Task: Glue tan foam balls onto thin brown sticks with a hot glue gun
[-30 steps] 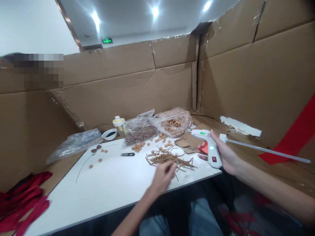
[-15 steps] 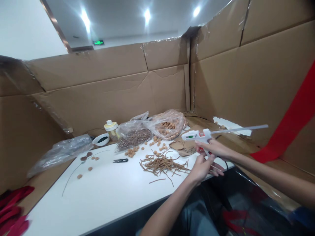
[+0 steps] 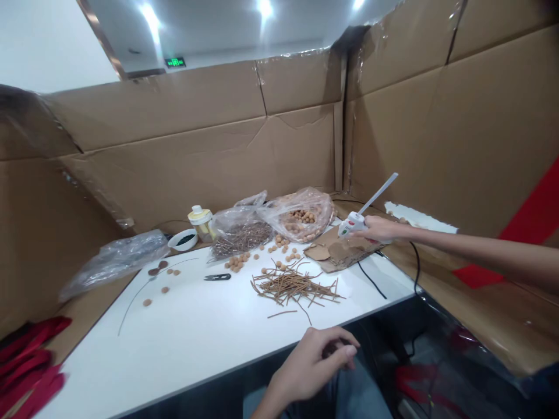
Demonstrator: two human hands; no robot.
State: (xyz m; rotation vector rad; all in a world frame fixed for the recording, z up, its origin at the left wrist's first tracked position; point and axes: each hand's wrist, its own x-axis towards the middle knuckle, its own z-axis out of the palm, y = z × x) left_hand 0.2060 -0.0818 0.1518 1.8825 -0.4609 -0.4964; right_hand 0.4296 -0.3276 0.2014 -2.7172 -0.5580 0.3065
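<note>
Glue gun [image 3: 350,225], white with a glue stick [image 3: 379,192] slanting up from its back, sits at the far right of the table [image 3: 196,331], nose down on a scrap of cardboard [image 3: 338,255], and the right hand [image 3: 383,228] has its grip closed around the handle. Its black cord [image 3: 371,279] runs off the table edge. The left hand [image 3: 312,364] hangs just off the near edge, its grip loosely curled with thumb meeting fingertips, and whether it holds anything cannot be told.

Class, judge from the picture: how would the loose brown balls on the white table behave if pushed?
The balls look round, so they would likely roll on the smooth table. They seem small and probably light, so a nudge may scatter them toward the sticks.
</note>
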